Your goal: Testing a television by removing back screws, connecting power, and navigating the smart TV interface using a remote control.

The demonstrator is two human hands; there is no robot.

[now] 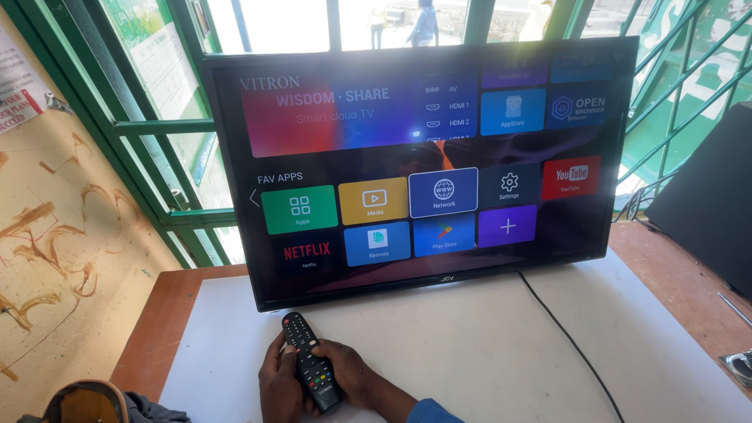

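Note:
A black remote control (301, 335) with several small buttons points toward a flat-screen television (439, 157). The television stands on a white tabletop (470, 352) and shows a menu of coloured tiles, one in the middle row outlined. My left hand (274, 384) cups the remote from the left. On the remote's right side is my right hand (354, 374), its thumb lying on the lower buttons. A blue sleeve (432, 412) covers my right wrist. The remote's front end rests close to the television's bottom edge.
A black cable (565, 332) runs from the television across the tabletop toward the lower right. A large dark box (705, 196) stands at the right on a brown wooden ledge (674, 274). Green window bars (157, 125) are behind, with a scuffed yellow wall (55, 235) at left.

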